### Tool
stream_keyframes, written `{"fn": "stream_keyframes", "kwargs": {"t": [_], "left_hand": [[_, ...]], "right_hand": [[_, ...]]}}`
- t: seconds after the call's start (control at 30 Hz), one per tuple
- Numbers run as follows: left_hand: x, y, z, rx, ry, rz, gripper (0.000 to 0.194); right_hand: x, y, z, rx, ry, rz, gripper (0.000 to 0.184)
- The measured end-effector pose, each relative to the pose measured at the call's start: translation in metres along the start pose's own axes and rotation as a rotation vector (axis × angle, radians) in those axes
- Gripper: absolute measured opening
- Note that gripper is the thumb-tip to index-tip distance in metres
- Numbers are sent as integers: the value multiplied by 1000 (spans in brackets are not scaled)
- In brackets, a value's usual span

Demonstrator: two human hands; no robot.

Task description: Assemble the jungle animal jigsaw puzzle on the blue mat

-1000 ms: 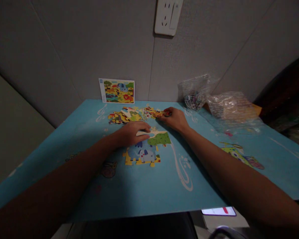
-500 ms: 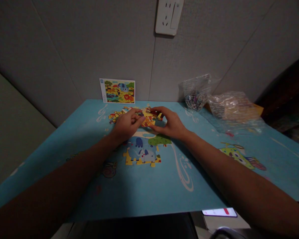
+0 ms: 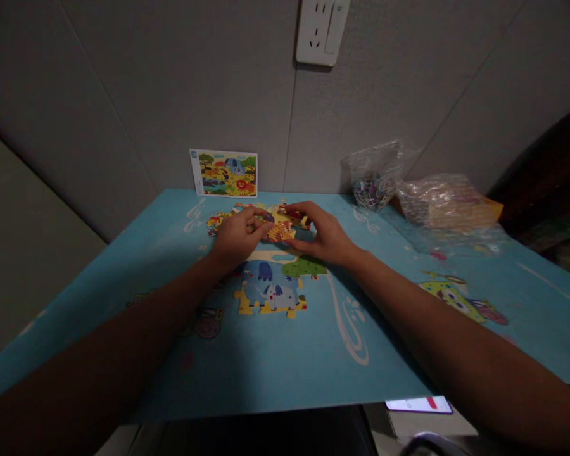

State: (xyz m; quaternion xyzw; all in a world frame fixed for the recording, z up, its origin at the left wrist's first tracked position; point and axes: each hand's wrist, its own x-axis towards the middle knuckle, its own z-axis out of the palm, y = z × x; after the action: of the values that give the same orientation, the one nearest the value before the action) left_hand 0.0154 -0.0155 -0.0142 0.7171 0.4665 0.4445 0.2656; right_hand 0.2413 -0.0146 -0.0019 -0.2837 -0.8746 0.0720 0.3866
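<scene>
My left hand (image 3: 238, 238) is closed, thumb and fingers pinched at the left side of a yellow jigsaw puzzle piece (image 3: 281, 232) with a spotted animal on it. From the right, my right hand (image 3: 327, 235) curves around the same piece, thumb at its near edge and fingertips at the far side. More colourful puzzle pieces (image 3: 215, 223) lie beyond and beside my left hand, partly covered by it. Closer to me is a joined section of puzzle (image 3: 272, 292) showing blue elephants and a green treetop. The exact fingertip contact is small and dim.
A picture card (image 3: 225, 174) of the animal scene leans on the wall at the back. Clear plastic bags (image 3: 449, 201) lie at the back right of the blue patterned table (image 3: 285, 373). Below the front edge a lit phone (image 3: 420, 405) shows.
My left hand has shifted very slightly left, and more of the spotted animal piece shows between my hands. My right hand stays almost in place.
</scene>
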Motion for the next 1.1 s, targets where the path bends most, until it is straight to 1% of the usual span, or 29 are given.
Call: {"fn": "stream_keyframes", "kwargs": {"t": [0.13, 0.3, 0.47, 0.57, 0.63, 0.73, 0.83, 0.9, 0.97, 1.0, 1.1], "left_hand": [[-1, 6, -1, 6, 19, -26, 25], [-3, 12, -3, 45, 49, -65, 20], [-4, 9, -2, 13, 21, -79, 16], [-5, 11, 0, -55, 36, -130, 14], [-4, 14, -1, -107, 85, -192, 14], [0, 16, -4, -127, 204, -282, 13], [4, 13, -9, -108, 335, -334, 12], [5, 11, -10, -102, 380, -357, 13], [4, 13, -8, -100, 357, -360, 13], [2, 15, -7, -109, 313, -349, 13], [-4, 24, -1, -201, 80, -278, 18]], "right_hand": [[-1, 1, 0, 7, -6, -4, 56], [-1, 0, 0, 3, -27, 32, 59], [0, -2, 1, 0, -44, 47, 61], [0, -1, 0, 5, -52, 75, 58], [-1, 0, 0, 0, -45, 91, 58], [-2, 1, -1, -24, -24, 103, 58], [-1, 2, -2, -37, -9, 106, 56], [-1, 1, -3, -41, 6, 100, 53], [0, -1, -3, -49, 36, 81, 50], [0, -2, -3, -52, 53, 70, 48], [1, -5, 0, -49, 81, 39, 47]]}}
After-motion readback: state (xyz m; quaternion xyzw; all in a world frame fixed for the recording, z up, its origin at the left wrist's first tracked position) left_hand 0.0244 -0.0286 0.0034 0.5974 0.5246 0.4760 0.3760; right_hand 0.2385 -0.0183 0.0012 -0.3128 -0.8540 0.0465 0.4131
